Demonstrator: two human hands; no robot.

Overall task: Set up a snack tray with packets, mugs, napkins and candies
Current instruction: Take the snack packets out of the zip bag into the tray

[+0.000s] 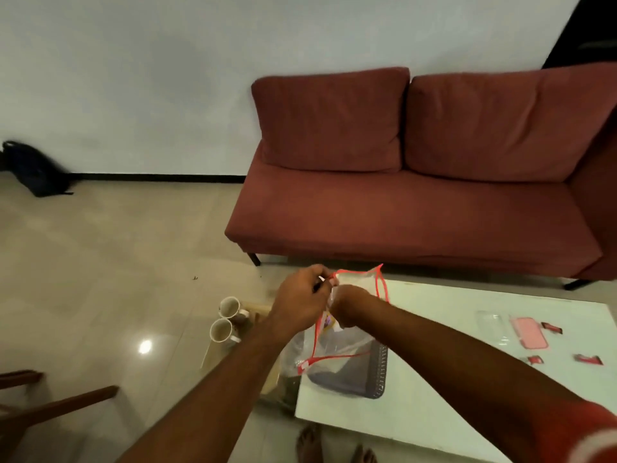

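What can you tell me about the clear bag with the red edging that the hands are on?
The clear bag is a soft, see-through plastic pouch with red trim along its edges and mouth. It is held upright above the dark tray at the white table's left end. The left hand pinches the top edge; the right hand is at the opening, seemingly reaching inside. A colourful packet shows faintly through the plastic; other contents are too blurred to name.

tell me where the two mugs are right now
In the head view, the two mugs lie on a low wooden stand left of the white table, just below the left hand.
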